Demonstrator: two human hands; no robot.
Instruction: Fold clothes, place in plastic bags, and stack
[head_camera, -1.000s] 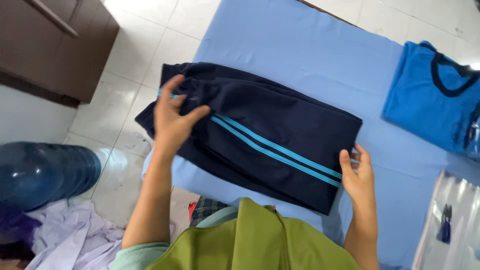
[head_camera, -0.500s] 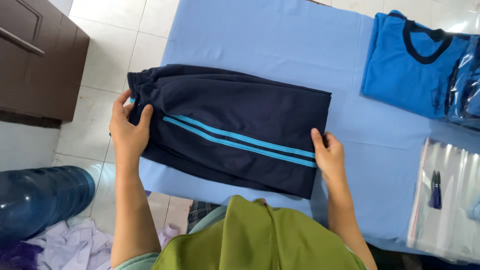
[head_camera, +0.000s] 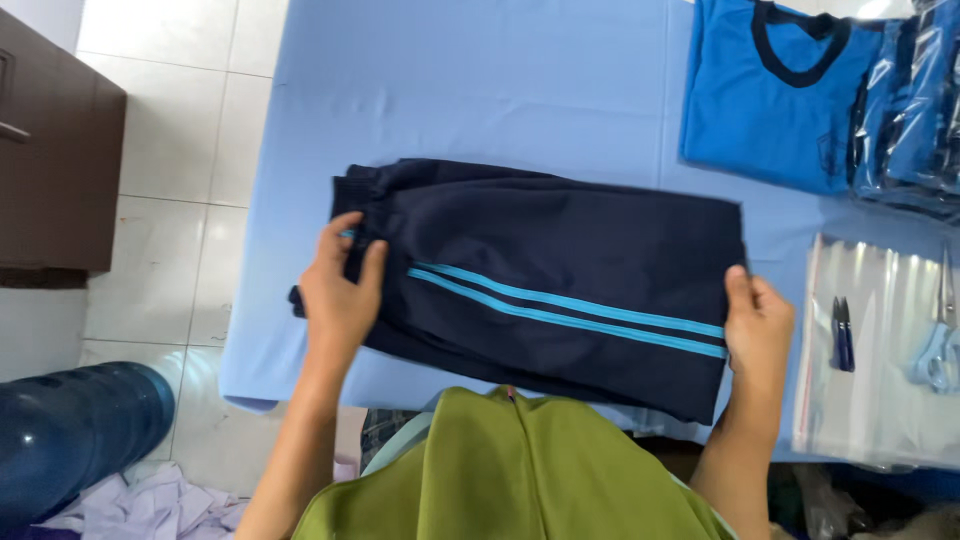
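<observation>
- Navy shorts (head_camera: 560, 280) with two light-blue side stripes are lying folded flat across the middle of the light-blue table cover (head_camera: 480, 90), waistband end pointing to our left.
- We are pressing our left hand (head_camera: 340, 295) palm-down on the waistband end; the fingers are spread and lying flat over the gathered cloth, with the thumb set apart, so the hand is open and resting rather than gripping.
- We are holding the opposite end with our right hand (head_camera: 758, 325); the thumb is lying on top of the cloth at the edge, and the fingers are curling at the hem, though we cannot tell whether they are tucked beneath it.
- We are seeing a bright-blue shirt (head_camera: 775, 90) with a dark collar lying flat at the far right of the table, well apart from the shorts.
- We are noticing bagged garments (head_camera: 915, 110) in clear plastic just beside that shirt, at the right edge of the view.
- We are seeing a clear plastic bag (head_camera: 880, 350) lying flat near our right hand, with a dark pen (head_camera: 842, 333) and a pair of scissors (head_camera: 938, 340) resting on it.
- We are looking down past our green top (head_camera: 510, 470) at the near edge of the table.
- We are also seeing a large blue water bottle (head_camera: 75, 440) on the tiled floor to the left, beside a brown cabinet (head_camera: 55, 170).
</observation>
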